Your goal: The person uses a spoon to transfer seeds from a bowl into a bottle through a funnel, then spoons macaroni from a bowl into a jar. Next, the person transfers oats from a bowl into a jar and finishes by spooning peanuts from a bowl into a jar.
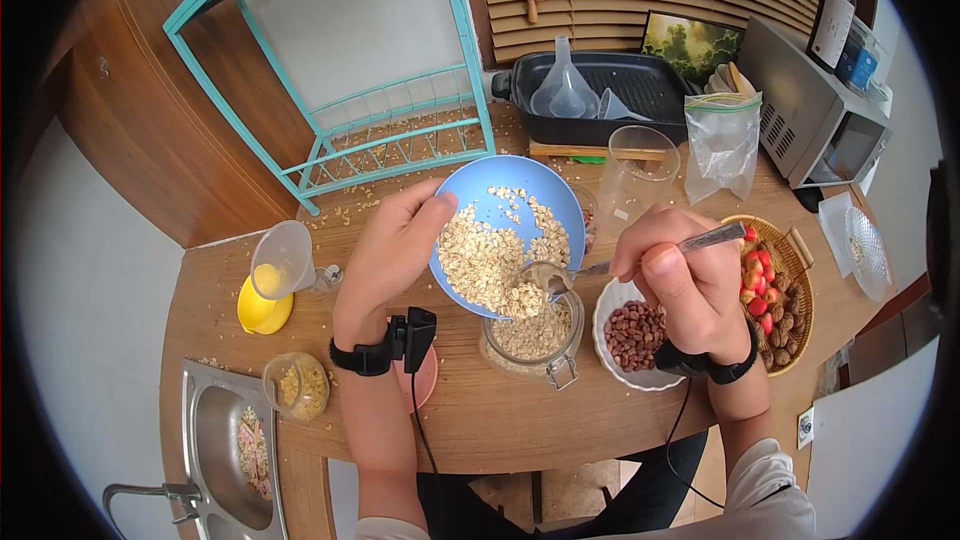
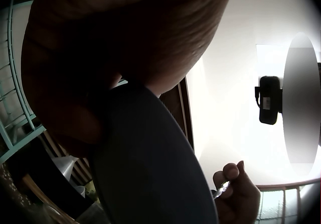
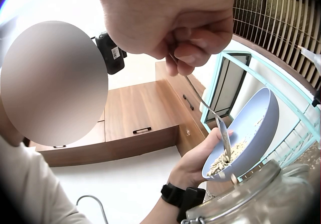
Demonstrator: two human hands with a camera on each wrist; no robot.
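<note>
A blue bowl (image 1: pixel 565 202) of rolled oats (image 1: pixel 480 255) is tilted over the mouth of a glass jar (image 1: pixel 535 345) that holds oats. The left hand (image 1: pixel 395 240) grips the bowl's left rim, thumb on top; in the left wrist view the bowl's dark underside (image 2: pixel 150 159) shows below that hand (image 2: pixel 115 38). Pinched in the right hand (image 1: pixel 685 280) is a metal spoon (image 1: pixel 715 236), its head among the oats at the bowl's lower edge. The right wrist view shows the right hand (image 3: pixel 175 23) above the spoon (image 3: pixel 200 97) and the bowl (image 3: pixel 256 128).
Right of the jar stand a white bowl of reddish nuts (image 1: pixel 635 335) and a basket (image 1: pixel 797 285) of red fruit and walnuts. Behind are a clear cup (image 1: pixel 640 165), a black pan (image 1: pixel 640 85) and a teal rack (image 1: pixel 385 155). At left are a yellow bowl (image 1: pixel 262 315) and a sink (image 1: pixel 215 420).
</note>
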